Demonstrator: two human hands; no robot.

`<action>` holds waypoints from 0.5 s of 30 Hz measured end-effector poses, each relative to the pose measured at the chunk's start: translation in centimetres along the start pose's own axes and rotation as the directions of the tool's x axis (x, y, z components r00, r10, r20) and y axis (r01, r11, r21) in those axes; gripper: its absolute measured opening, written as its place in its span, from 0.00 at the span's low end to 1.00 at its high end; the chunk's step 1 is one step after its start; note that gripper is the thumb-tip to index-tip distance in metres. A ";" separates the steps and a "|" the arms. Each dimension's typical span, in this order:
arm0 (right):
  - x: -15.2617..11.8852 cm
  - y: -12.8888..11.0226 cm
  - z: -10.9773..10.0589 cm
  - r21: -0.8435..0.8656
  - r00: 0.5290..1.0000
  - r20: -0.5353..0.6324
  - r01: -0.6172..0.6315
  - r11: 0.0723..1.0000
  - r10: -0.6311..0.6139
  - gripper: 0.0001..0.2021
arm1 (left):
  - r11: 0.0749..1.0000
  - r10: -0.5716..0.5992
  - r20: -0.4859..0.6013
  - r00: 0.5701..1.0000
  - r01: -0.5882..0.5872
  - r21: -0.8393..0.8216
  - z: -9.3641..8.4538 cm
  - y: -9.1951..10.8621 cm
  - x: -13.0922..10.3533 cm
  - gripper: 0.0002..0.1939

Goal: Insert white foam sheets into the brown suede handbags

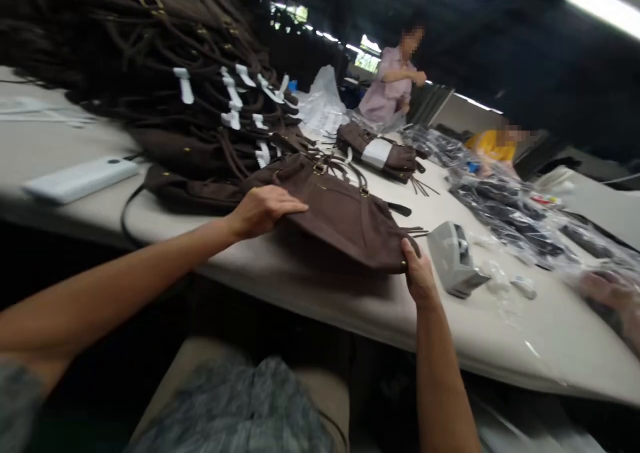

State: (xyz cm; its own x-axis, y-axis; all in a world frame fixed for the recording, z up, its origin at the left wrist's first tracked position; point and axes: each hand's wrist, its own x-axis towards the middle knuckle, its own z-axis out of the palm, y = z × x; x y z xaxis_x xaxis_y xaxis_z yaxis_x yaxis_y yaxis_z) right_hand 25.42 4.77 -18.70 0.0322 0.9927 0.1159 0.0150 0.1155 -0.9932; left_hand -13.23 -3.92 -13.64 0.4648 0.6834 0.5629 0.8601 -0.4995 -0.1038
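A dark brown handbag (335,220) with straps and small metal fittings lies tilted at the table's front edge, its near side raised. My left hand (263,210) is closed on the bag's left end, fingers pointing right. At its right end, my right hand (419,270) grips the corner between thumb and fingers. Just right of that hand stands a grey tape dispenser (455,260). Behind the left hand rises a big pile of similar brown bags (190,146), several with white tags on their handles. The fingers under the held bag are hidden.
A long white device (83,178) lies on the left of the white table (505,333). Another brown bag (380,153) with a white band rests farther back. Plastic-wrapped bags (515,213) cover the right side. Two people (390,83) are beyond the table.
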 end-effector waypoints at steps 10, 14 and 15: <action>1.3 2.8 0.8 -0.082 0.991 -0.136 -0.003 0.997 -0.008 0.23 | 0.994 0.112 0.178 0.978 -0.113 -0.007 1.0 -0.9 -3.1 0.18; -0.4 4.0 1.0 -0.205 0.986 -0.149 0.040 0.978 -0.072 0.22 | 0.995 0.102 0.107 0.989 -0.101 -0.013 2.9 -0.5 -5.9 0.19; -0.5 4.2 1.1 -0.215 0.986 -0.145 0.050 0.975 -0.083 0.22 | 0.996 0.091 0.093 0.991 -0.090 -0.013 3.3 -0.4 -6.3 0.20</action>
State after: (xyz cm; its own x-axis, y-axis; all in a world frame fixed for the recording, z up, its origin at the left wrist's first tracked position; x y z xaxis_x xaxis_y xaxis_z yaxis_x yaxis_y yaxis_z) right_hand 24.37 4.79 -22.91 0.1753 0.9643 0.1983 0.2310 0.1555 -0.9604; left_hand -15.81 -6.25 -19.79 0.5588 0.6819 0.4720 0.8118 -0.5662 -0.1430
